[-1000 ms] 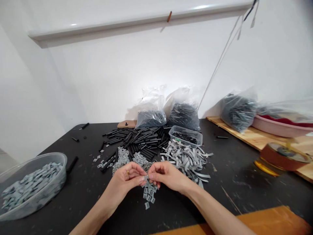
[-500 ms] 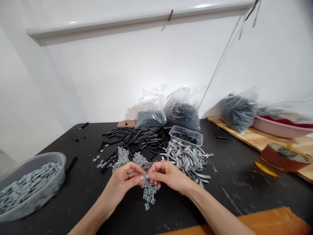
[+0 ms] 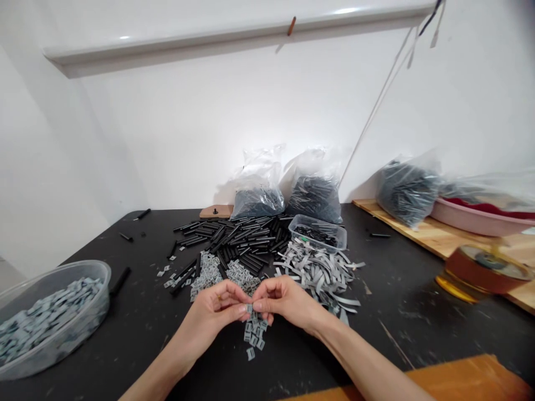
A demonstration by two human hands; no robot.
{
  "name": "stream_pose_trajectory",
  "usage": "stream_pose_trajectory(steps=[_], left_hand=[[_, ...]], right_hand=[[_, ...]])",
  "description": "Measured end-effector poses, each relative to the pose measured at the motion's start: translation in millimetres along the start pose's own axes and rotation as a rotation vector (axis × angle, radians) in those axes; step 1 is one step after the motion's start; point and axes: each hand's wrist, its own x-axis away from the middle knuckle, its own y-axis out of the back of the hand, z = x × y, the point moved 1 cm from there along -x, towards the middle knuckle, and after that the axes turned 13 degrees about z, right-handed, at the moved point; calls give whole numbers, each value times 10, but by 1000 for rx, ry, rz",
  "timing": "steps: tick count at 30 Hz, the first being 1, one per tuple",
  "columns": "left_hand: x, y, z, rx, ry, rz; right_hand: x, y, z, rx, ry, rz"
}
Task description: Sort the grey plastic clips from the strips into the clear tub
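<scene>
My left hand and my right hand meet fingertip to fingertip low over the black table. Both pinch one small grey plastic piece between thumbs and forefingers. A ring shows on my left hand. Directly beneath them lies a small heap of the same grey pieces. Behind my hands are more grey pieces, a spread of black tubes and a pile of grey strips.
A clear bowl of grey pieces stands at the left edge. A small clear tray and three plastic bags of black tubes sit at the back. Right: a wooden board, pink basin, brown tape roll.
My hands have stayed joined on the small grey piece, shifting only slightly. The view has drifted a little.
</scene>
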Motion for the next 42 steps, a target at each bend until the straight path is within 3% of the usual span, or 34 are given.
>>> stream_pose_trajectory(steps=[15,24,30,37,42], left_hand=[[-17,-56,14,-15,24,-53],[0,18,39,121,58,-53],[8,5,41,187,76,-10],[5,-10,62,197,74,15],[0,-27,58,195,50,2]], right_hand=[[-41,-53,15,-100,78,-88],[109,71,127,16,146,131],[66,63,74,1,210,133],[78,48,105,-16,130,185],[52,54,25,-97,51,129]])
